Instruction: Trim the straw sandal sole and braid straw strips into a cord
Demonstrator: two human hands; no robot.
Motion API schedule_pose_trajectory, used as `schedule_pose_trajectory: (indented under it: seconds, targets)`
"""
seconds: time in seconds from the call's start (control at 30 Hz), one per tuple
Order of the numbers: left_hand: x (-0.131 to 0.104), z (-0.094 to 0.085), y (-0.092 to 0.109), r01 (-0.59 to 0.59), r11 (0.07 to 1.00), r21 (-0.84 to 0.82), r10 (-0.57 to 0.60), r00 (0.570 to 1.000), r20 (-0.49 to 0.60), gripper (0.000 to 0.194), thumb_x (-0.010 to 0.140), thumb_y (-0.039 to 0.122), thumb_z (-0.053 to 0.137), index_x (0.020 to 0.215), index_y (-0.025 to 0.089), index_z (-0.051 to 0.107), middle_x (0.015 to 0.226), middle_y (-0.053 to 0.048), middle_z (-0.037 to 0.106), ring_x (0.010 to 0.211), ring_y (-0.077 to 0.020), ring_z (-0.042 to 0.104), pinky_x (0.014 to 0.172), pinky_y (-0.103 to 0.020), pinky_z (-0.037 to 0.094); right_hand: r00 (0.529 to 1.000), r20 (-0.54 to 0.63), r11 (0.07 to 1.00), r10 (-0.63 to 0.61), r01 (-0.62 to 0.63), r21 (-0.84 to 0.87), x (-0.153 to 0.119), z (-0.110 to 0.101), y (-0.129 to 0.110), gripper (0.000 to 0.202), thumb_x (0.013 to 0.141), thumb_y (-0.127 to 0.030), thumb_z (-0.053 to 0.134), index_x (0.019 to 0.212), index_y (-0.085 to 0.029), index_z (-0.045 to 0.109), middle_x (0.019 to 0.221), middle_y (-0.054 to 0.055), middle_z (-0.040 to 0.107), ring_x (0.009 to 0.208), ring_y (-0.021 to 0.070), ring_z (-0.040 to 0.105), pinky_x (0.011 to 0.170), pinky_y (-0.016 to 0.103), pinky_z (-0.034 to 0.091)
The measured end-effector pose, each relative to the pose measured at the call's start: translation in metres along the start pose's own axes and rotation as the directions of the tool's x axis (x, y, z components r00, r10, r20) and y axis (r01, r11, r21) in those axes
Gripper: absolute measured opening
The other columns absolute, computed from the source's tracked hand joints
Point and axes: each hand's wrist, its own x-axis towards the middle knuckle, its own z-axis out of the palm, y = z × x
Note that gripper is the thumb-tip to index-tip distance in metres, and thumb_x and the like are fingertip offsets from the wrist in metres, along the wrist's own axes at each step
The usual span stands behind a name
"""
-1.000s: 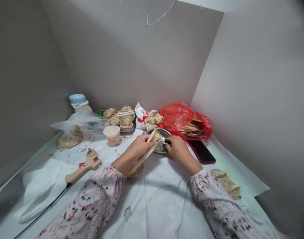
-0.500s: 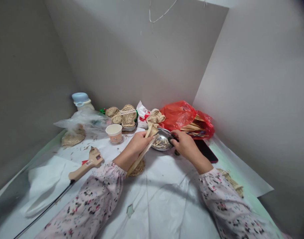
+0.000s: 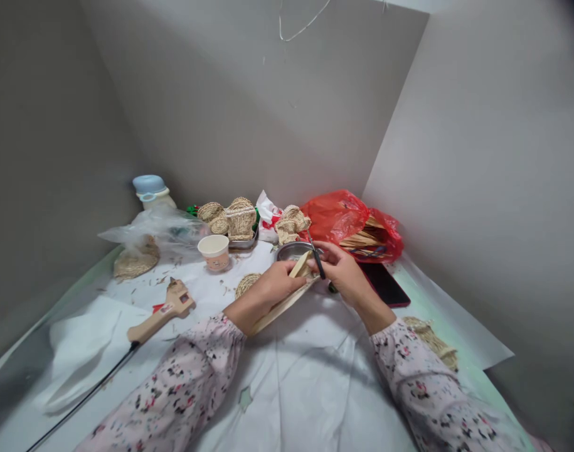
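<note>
My left hand (image 3: 278,285) is closed round a pale, folded strip of dried husk (image 3: 280,312), whose long end trails down past my wrist. The strip's top end comes up between thumb and fingers, close to my right hand (image 3: 342,271). That hand is closed on black-handled scissors (image 3: 318,260), tilted with the thin metal tip pointing up and away. Its fingertips meet or nearly meet the husk; the exact contact is hidden. Just behind both hands stands a steel bowl (image 3: 287,250), partly covered by them. A coiled woven disc (image 3: 247,284) lies beside my left hand.
A glue gun (image 3: 162,311) with a black cord and a paper cup (image 3: 214,252) are at left. Woven pieces (image 3: 241,220), a red bag (image 3: 336,216) of straw and a bottle (image 3: 151,191) line the back. A phone (image 3: 385,284) lies right, near a straw bundle (image 3: 432,342).
My left hand has lowered the husk strip and tilted it rightward. My right hand has brought the scissors up in front of the bowl, and the two hands are closer together.
</note>
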Motion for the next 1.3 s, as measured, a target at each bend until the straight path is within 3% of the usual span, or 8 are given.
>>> schedule_pose_trajectory:
  seconds: [0.17,0.33,0.53,0.63,0.77,1.0,1.17,1.3]
  targets:
    - [-0.004,0.004,0.008,0.039,0.997,-0.065,-0.035,0.998,0.057,0.039,0.065,0.026,0.074,0.101,0.013,0.068,0.08,-0.003,0.068,0.061,-0.0128,0.055,0.054,-0.021,0.037,0.996,-0.075,0.998,0.052,-0.049,0.037,0.003,-0.008,0.006,0.053,0.061,-0.032,0.077,0.108,-0.017,0.058,0.065,-0.002,0.064,0.055,0.0129,0.058,0.049,0.022,0.042]
    - [-0.006,0.002,0.012,0.046,0.916,-0.398,-0.011,0.996,0.089,0.078,0.066,0.019,0.076,0.137,0.022,0.044,0.073,0.0,0.064,0.05,-0.0064,0.047,0.048,-0.018,0.031,0.991,-0.12,0.998,0.062,-0.059,0.025,0.005,-0.016,0.011,0.054,0.062,-0.035,0.076,0.11,-0.017,0.057,0.064,-0.003,0.062,0.047,0.0097,0.052,0.039,0.018,0.031]
    - [0.002,-0.009,0.008,0.167,0.804,-0.571,-0.018,0.966,0.258,0.028,0.077,0.026,0.068,0.101,0.012,0.067,0.079,-0.006,0.062,0.045,-0.0016,0.036,0.039,-0.015,0.025,0.983,-0.155,0.995,0.095,-0.089,0.046,0.005,-0.013,0.008,0.057,0.058,-0.037,0.078,0.107,-0.017,0.056,0.062,-0.005,0.058,0.048,0.01,0.052,0.039,0.018,0.029]
    - [0.007,-0.012,0.004,0.202,0.754,-0.624,-0.019,0.958,0.288,0.037,0.079,0.046,0.065,0.088,0.01,0.065,0.077,-0.006,0.06,0.045,-0.0017,0.038,0.037,-0.014,0.024,0.982,-0.157,0.994,0.104,-0.1,0.038,0.005,-0.011,0.007,0.058,0.058,-0.037,0.078,0.107,-0.016,0.056,0.06,-0.005,0.058,0.047,0.0101,0.051,0.038,0.018,0.028]
    - [0.005,-0.009,0.002,0.153,0.856,-0.494,-0.075,0.982,0.175,0.029,0.063,0.022,0.079,0.074,0.015,0.053,0.064,-0.001,0.059,0.047,-0.0047,0.048,0.041,-0.013,0.031,0.984,-0.154,0.996,0.085,-0.085,0.01,0.007,-0.015,0.01,0.055,0.06,-0.035,0.077,0.108,-0.016,0.057,0.061,-0.004,0.06,0.049,0.0108,0.053,0.039,0.018,0.029]
    - [0.001,-0.023,0.015,0.089,0.917,-0.389,-0.135,0.986,-0.094,0.021,0.06,0.003,0.054,0.076,0.016,0.052,0.07,-0.004,0.065,0.058,-0.0145,0.063,0.057,-0.025,0.048,0.992,-0.106,0.996,0.069,-0.075,-0.055,0.007,-0.029,-0.001,0.05,0.063,-0.03,0.075,0.108,-0.016,0.058,0.06,-0.003,0.06,0.048,0.0099,0.051,0.038,0.018,0.026]
    - [0.002,-0.021,0.016,0.019,0.97,-0.244,-0.056,0.988,-0.146,0.009,0.075,0.021,0.055,0.082,0.016,0.053,0.078,-0.004,0.063,0.057,-0.0135,0.059,0.051,-0.024,0.042,0.991,-0.04,0.989,0.131,-0.134,-0.066,0.003,-0.023,-0.005,0.05,0.064,-0.03,0.073,0.109,-0.016,0.058,0.058,-0.005,0.058,0.045,0.0093,0.048,0.036,0.018,0.025]
    - [0.002,-0.007,0.006,0.012,0.989,0.149,0.012,0.987,-0.16,0.037,0.064,0.046,0.072,0.08,0.015,0.06,0.072,-0.001,0.061,0.058,-0.0128,0.051,0.051,-0.023,0.034,0.99,-0.033,0.986,0.138,-0.141,-0.087,0.002,-0.012,-0.001,0.049,0.062,-0.029,0.074,0.106,-0.015,0.057,0.059,-0.006,0.056,0.045,0.0094,0.051,0.035,0.017,0.027]
